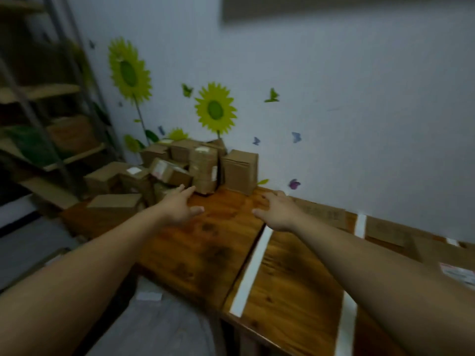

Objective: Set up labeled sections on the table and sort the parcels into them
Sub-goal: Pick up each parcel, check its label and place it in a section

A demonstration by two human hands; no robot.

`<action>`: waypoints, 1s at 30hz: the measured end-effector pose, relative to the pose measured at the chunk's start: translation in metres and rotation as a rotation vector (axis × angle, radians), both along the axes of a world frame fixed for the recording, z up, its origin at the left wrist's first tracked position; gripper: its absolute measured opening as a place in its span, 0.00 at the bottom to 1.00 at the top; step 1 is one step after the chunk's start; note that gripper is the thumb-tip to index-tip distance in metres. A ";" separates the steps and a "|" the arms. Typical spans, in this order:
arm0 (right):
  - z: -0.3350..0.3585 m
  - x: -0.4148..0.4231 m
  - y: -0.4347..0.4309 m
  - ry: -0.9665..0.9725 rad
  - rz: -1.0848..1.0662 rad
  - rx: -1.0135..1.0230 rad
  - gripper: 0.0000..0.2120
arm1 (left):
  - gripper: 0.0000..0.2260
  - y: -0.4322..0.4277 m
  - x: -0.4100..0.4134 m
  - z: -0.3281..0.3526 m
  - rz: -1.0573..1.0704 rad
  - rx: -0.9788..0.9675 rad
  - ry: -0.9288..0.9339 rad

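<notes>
Wooden table (218, 242): empty, spread hands reach toward upright-standing parcels (205, 170).

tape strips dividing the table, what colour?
White. The tape strips stand out against the reddish-brown wooden table, seen in the head view.

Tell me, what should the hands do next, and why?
Probably reach a little farther and take one box from the pile of parcels. Both the left hand and the right hand are open and empty, stretched toward that pile, and the table already has white tape strips marking sections.
</notes>
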State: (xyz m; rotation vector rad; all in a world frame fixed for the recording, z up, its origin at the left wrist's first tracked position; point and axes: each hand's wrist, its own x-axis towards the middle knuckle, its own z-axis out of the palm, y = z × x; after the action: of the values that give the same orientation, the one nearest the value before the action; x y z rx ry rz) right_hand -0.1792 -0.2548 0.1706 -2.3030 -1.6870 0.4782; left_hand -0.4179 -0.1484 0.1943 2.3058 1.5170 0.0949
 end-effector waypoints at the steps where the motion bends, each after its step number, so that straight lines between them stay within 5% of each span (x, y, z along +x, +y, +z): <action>1: 0.002 -0.020 0.015 0.009 0.018 -0.001 0.37 | 0.35 0.011 -0.024 0.003 0.027 -0.001 -0.006; 8: 0.008 -0.119 0.102 0.050 0.121 -0.069 0.36 | 0.33 0.071 -0.129 0.014 0.152 -0.052 -0.113; 18: -0.012 -0.162 0.253 0.113 0.176 -0.046 0.34 | 0.33 0.187 -0.151 0.000 0.170 -0.096 -0.158; 30: -0.055 -0.171 0.393 0.620 -0.135 -0.033 0.16 | 0.38 0.361 -0.100 -0.036 0.129 -0.287 -0.301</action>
State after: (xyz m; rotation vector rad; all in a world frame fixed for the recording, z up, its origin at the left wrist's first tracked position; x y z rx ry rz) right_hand -0.3501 0.1383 0.1160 -1.9741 -1.2175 1.0601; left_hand -0.5184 0.2123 0.1578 1.8752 1.4200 0.2313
